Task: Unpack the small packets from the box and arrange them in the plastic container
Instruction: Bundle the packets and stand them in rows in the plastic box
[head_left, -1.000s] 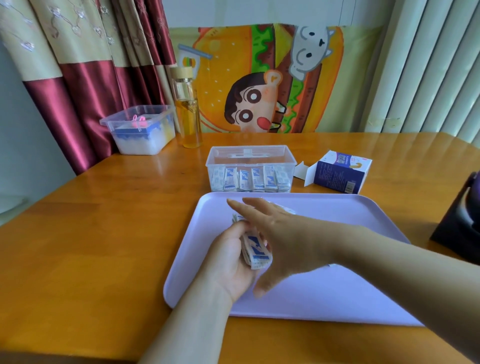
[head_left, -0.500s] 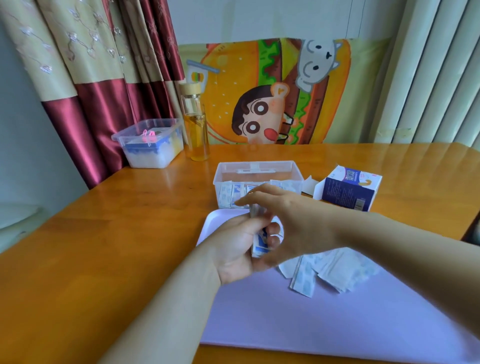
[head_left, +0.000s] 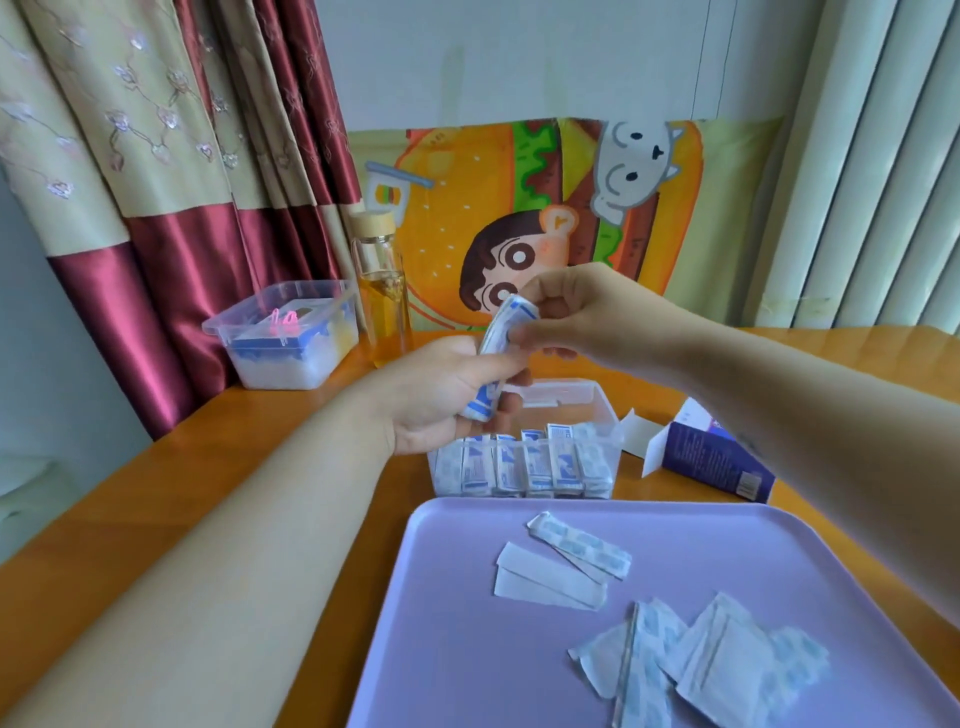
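- The wooden table (head_left: 130, 509) carries everything; a red and cream curtain (head_left: 171, 218) hangs at its far left.
- A lilac tray (head_left: 493, 675) lies at the near edge of the table.
- The left hand (head_left: 436, 400) is raised above the clear plastic container (head_left: 605, 410), its fingers curled round the lower end of a bundle of packets (head_left: 501, 343).
- The right hand (head_left: 566, 317) pinches the upper end of that bundle between thumb and fingertips.
- The clear plastic container sits just beyond the tray, with a row of packets (head_left: 524, 465) standing on edge along its near wall.
- The purple box (head_left: 711, 460) lies on its side to the right of the container, flap open.
- A lidded tub (head_left: 285, 332) and a bottle (head_left: 383, 306) of yellow liquid stand at the back left.
- Loose packets (head_left: 701, 670) lie flat and scattered on the tray, some overlapping.
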